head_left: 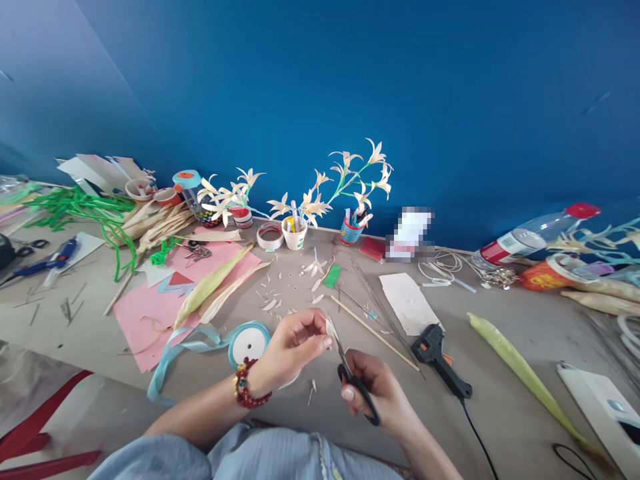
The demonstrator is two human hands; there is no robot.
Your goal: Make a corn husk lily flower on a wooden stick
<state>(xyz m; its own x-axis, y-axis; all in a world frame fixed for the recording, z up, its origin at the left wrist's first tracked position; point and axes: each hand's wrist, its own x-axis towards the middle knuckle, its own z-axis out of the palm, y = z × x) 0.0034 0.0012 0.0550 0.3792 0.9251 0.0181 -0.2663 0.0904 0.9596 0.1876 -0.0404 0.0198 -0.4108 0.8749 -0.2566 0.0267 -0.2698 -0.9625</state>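
My left hand (300, 343), with a red bead bracelet (246, 387) at its wrist, pinches a small pale petal-like piece of husk (329, 325). My right hand (373, 387) is closed round the black handles of a pair of scissors (361, 390). Their blades point up and left and touch or pass close by the piece; whether they are cutting I cannot tell. Pale scraps (273, 303) lie on the table beyond my hands. Left of my left wrist is a roll of light blue ribbon (249, 345), its loose end trailing left.
Pale husk flowers on stems (315, 203) stand in cups along the blue wall. A black glue gun (440, 360) with a cord lies right of my right hand. Pink paper (150, 327) and a green husk (213, 287) are at left, a bottle (530, 240) at back right.
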